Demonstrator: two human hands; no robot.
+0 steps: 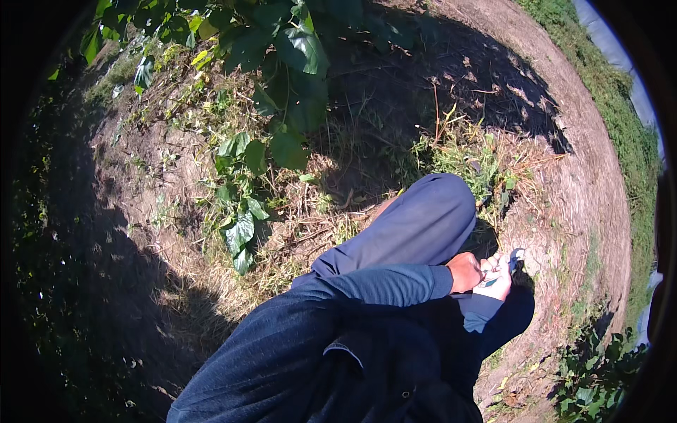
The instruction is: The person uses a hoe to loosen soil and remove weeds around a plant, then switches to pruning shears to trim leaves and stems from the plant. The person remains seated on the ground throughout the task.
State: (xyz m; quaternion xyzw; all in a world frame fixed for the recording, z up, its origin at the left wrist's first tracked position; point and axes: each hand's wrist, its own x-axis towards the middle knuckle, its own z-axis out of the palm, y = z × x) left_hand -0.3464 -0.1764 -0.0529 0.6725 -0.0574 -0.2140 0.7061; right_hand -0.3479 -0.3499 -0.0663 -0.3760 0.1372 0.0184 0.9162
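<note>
Low at the right, my two hands meet above my bent legs. My left hand [465, 272] is curled, its fingers against the other hand; what lies between them is too small to tell. My right hand [495, 284] is closed around a small hand tool [514, 257] whose curved, hooked end sticks out past the fingers. A bit of dark green, perhaps its handle, shows in the palm. The dark trouser knee [449, 198] of my left leg rises beside the hands, and the other knee is in shade below them.
Large-leaved branches [301, 50] hang down ahead of me, their lowest leaves [240, 232] near the ground. Weeds and dry grass [492, 164] grow beyond my knee. A bare dirt strip [597, 174] runs along the right, with a green hedge [634, 158] beyond. More leaves [592, 386] stand at lower right.
</note>
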